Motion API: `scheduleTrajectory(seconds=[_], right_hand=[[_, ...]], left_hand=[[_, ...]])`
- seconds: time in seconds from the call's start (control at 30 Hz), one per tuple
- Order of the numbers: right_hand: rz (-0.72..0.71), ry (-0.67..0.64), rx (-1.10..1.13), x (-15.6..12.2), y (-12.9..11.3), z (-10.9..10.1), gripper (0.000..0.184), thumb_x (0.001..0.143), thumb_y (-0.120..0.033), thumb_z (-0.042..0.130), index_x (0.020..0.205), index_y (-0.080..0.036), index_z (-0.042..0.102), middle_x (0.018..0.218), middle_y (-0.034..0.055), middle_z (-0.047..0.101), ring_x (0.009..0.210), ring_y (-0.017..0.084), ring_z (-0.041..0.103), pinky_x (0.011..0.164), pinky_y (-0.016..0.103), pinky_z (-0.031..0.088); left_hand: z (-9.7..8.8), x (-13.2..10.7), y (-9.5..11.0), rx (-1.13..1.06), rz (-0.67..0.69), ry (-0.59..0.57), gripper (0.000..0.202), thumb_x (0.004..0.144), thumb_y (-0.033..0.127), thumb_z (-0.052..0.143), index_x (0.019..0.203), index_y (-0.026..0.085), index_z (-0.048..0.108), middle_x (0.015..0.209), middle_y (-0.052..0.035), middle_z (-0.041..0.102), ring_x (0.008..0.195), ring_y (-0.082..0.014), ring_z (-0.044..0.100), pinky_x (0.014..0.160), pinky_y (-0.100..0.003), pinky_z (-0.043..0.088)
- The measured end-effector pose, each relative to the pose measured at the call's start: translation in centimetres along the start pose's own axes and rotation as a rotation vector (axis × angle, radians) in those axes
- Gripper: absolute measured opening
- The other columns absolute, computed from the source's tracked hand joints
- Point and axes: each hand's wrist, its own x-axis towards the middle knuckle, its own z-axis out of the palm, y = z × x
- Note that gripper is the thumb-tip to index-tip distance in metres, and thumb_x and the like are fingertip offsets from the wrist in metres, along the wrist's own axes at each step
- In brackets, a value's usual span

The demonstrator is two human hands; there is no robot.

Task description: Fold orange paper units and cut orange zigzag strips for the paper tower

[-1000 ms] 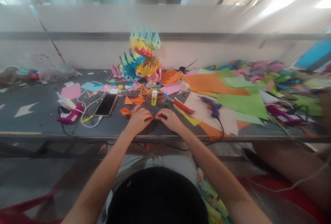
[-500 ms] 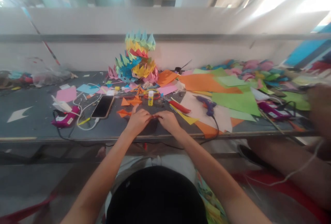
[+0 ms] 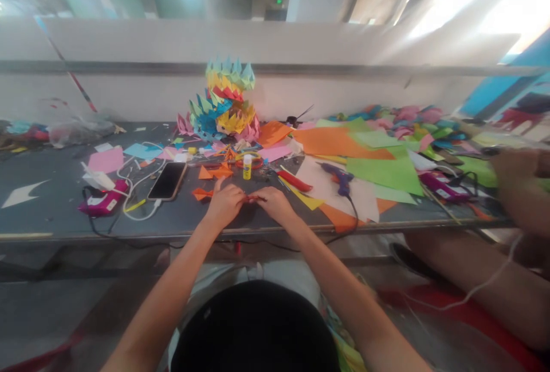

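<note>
My left hand (image 3: 226, 204) and my right hand (image 3: 275, 203) meet near the table's front edge, fingers closed in a pinch. Between their fingertips shows a small dark-orange piece of paper (image 3: 254, 198), mostly covered by the fingers. Just left of my left hand lies a folded orange paper piece (image 3: 201, 194); more orange paper pieces (image 3: 215, 172) sit behind it. A yellow glue stick with a white cap (image 3: 247, 167) stands upright beyond my hands. To the right of my right hand are a red-handled cutter (image 3: 295, 181) and a blue glue gun (image 3: 338, 177) on pale paper.
A phone (image 3: 167, 181) on a white cable lies left, beside a purple power strip (image 3: 105, 199). A colourful folded-paper model (image 3: 227, 102) stands at the back. Orange and green sheets (image 3: 387, 168) spread right. A second purple strip (image 3: 447, 187) and another person's arm (image 3: 519, 188) are far right.
The view has shifted slightly, so the table sits a little lower and further left. My hands keep their pinch. At far right, the other person's hand shows more clearly over the table.
</note>
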Motion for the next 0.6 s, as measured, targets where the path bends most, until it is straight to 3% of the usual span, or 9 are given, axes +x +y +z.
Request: scheduleTrajectory(seconds=[0.2, 0.37, 0.5, 0.6], right_hand=[[0.086, 0.09, 0.18, 0.0, -0.08, -0.23, 0.019, 0.082, -0.017, 0.053, 0.088, -0.022, 0.07, 0.086, 0.003, 0.072, 0.083, 0.017, 0.065, 0.077, 0.028, 0.047], [0.156, 0.132, 0.208, -0.15, -0.05, -0.36, 0.022, 0.082, -0.022, 0.052, 0.099, -0.021, 0.065, 0.089, 0.0036, 0.07, 0.079, 0.018, 0.064, 0.073, 0.03, 0.048], [0.131, 0.083, 0.208, 0.1, 0.39, -0.09, 0.024, 0.078, -0.021, 0.053, 0.1, -0.022, 0.062, 0.094, 0.0033, 0.068, 0.084, 0.018, 0.063, 0.077, 0.031, 0.047], [0.144, 0.231, 0.189, 0.49, 0.7, -0.09, 0.027, 0.076, -0.021, 0.055, 0.103, -0.019, 0.061, 0.098, 0.0076, 0.066, 0.089, 0.02, 0.06, 0.081, 0.035, 0.047]], left_hand=[[-0.23, 0.09, 0.2, -0.026, -0.022, 0.054, 0.023, 0.09, 0.027, 0.044, 0.08, 0.022, 0.064, 0.081, 0.0004, 0.068, 0.083, -0.0166, 0.058, 0.106, -0.045, 0.018], [-0.69, -0.09, 0.24, -0.097, -0.126, 0.269, 0.028, 0.092, 0.03, 0.04, 0.11, 0.019, 0.059, 0.102, -0.007, 0.066, 0.098, -0.019, 0.057, 0.102, -0.04, 0.025], [-0.66, -0.28, -0.03, -0.139, -0.126, 0.354, 0.024, 0.091, 0.024, 0.042, 0.1, 0.02, 0.064, 0.089, -0.0033, 0.07, 0.084, -0.0155, 0.062, 0.099, -0.039, 0.029], [-0.29, -0.32, -0.31, -0.14, -0.111, 0.363, 0.019, 0.088, 0.026, 0.049, 0.09, 0.021, 0.067, 0.08, -0.0007, 0.071, 0.075, -0.0147, 0.062, 0.097, -0.039, 0.03]])
